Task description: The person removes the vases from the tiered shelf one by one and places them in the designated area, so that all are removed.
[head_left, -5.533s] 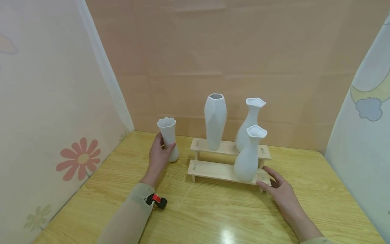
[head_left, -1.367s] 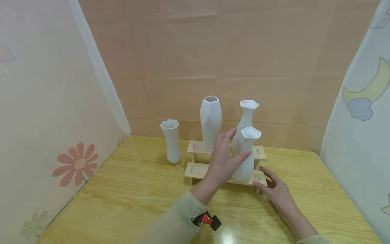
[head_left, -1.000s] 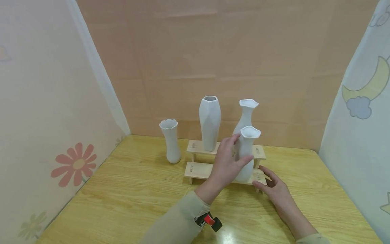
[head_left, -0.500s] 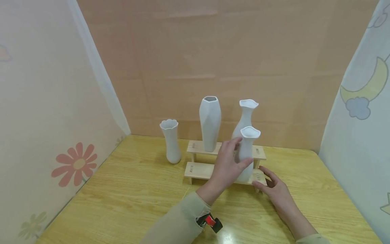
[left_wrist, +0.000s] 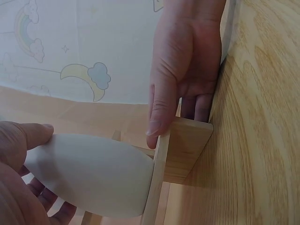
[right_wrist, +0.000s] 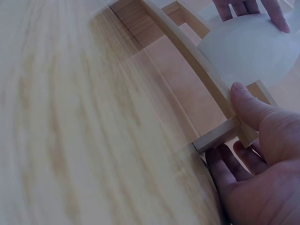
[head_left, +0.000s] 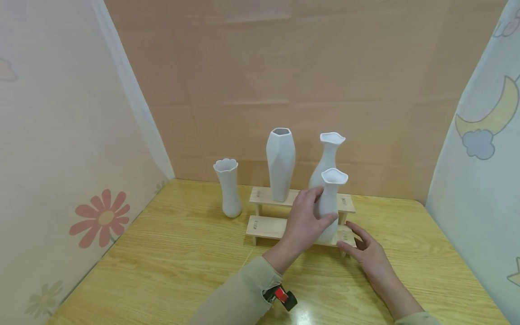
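A two-step wooden stand stands on the table. On its lower step, toward the right, is a white vase with a wavy rim. My left hand grips this vase round its body, thumb in front and fingers behind; in the left wrist view the vase's base sits against the step. My right hand holds the right end of the lower step, thumb on top and fingers underneath, as the right wrist view shows at the step's end. Part of the vase is hidden behind the left hand.
On the upper step stand a faceted white vase and, behind the gripped one, another wavy-rimmed vase. A white vase with a scalloped rim is on the table left of the stand. A tan backdrop rises behind.
My left hand has let go of the scalloped vase, which now stands on the table, and moved right to the front vase, closing round it. My right hand stays at the stand.
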`<state>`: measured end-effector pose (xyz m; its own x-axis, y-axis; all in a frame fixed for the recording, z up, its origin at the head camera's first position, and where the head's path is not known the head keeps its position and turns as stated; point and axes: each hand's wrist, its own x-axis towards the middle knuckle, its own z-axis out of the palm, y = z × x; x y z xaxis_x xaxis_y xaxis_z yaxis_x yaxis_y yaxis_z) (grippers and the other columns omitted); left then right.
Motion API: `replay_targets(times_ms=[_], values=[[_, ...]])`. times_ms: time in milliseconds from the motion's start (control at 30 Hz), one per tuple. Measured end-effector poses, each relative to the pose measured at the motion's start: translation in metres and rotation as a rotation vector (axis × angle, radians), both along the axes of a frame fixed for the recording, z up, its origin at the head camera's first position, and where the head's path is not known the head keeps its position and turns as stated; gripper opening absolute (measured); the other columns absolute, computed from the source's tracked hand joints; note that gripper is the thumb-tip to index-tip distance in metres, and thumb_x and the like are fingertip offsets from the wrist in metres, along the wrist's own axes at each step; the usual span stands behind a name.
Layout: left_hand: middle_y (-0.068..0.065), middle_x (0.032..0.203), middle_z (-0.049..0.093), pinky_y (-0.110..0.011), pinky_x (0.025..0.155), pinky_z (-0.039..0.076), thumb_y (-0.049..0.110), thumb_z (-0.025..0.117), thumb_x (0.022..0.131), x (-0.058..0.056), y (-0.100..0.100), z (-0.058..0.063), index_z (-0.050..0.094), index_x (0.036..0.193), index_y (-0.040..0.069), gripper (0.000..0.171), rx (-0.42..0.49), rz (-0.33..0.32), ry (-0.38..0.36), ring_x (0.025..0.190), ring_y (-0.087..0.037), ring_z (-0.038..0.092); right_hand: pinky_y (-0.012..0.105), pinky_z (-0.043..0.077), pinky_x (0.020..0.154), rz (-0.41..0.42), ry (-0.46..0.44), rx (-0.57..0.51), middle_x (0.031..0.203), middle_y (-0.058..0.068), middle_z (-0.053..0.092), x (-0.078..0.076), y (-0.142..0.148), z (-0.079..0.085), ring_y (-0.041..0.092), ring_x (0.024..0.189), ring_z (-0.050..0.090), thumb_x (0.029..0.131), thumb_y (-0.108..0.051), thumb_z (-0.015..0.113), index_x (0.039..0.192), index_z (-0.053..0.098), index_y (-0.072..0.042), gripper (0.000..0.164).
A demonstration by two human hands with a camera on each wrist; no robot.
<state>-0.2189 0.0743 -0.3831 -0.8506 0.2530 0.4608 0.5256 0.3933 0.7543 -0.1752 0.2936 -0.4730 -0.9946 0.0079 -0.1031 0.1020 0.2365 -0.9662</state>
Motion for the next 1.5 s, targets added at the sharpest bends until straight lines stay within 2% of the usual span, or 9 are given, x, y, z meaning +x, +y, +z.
replay_targets(times_ms=[233, 767, 1000, 1133, 1500], values=[[-0.003, 0.139, 0.061, -0.038, 0.103, 0.057, 0.026, 0.089, 0.097, 0.000, 0.001, 0.000, 0.060, 0.154, 0.012, 0.065, -0.009, 0.002, -0.017, 0.124, -0.013, 0.059, 0.013, 0.047, 0.094, 0.005, -0.006, 0.004, 0.176, 0.020, 0.030, 0.000, 0.001, 0.001, 0.041, 0.158, 0.036, 0.105, -0.037, 0.079, 0.178, 0.022, -0.019, 0.094], [-0.002, 0.139, 0.061, -0.038, 0.103, 0.057, 0.026, 0.088, 0.099, -0.001, 0.003, 0.000, 0.060, 0.154, 0.013, 0.063, -0.017, 0.006, -0.024, 0.124, -0.012, 0.059, 0.016, 0.050, 0.096, 0.000, -0.005, 0.001, 0.172, 0.020, 0.037, 0.000, 0.000, 0.002, 0.037, 0.154, 0.042, 0.106, -0.037, 0.078, 0.178, 0.022, -0.020, 0.093], [-0.003, 0.139, 0.061, -0.039, 0.104, 0.058, 0.025, 0.087, 0.099, -0.001, 0.001, 0.002, 0.060, 0.154, 0.010, 0.063, -0.006, 0.003, -0.021, 0.125, -0.014, 0.061, 0.017, 0.047, 0.098, 0.010, -0.019, 0.010, 0.176, 0.020, 0.030, -0.001, 0.002, 0.002, 0.041, 0.160, 0.033, 0.105, -0.038, 0.079, 0.178, 0.020, -0.021, 0.095], [-0.004, 0.137, 0.061, -0.039, 0.102, 0.059, 0.024, 0.087, 0.099, 0.001, -0.001, 0.005, 0.060, 0.154, 0.009, 0.063, 0.008, -0.002, -0.021, 0.124, -0.014, 0.062, 0.021, 0.047, 0.102, 0.009, -0.022, 0.023, 0.178, 0.020, 0.027, -0.001, 0.003, 0.002, 0.042, 0.161, 0.030, 0.105, -0.038, 0.079, 0.178, 0.020, -0.021, 0.095], [-0.005, 0.132, 0.063, -0.034, 0.098, 0.060, 0.022, 0.088, 0.098, 0.011, -0.017, 0.021, 0.062, 0.150, 0.008, 0.059, 0.014, -0.020, 0.045, 0.119, -0.013, 0.063, 0.014, 0.048, 0.095, 0.001, -0.031, 0.002, 0.176, 0.020, 0.031, -0.004, 0.002, -0.001, 0.035, 0.157, 0.038, 0.105, -0.038, 0.079, 0.178, 0.021, -0.023, 0.094]])
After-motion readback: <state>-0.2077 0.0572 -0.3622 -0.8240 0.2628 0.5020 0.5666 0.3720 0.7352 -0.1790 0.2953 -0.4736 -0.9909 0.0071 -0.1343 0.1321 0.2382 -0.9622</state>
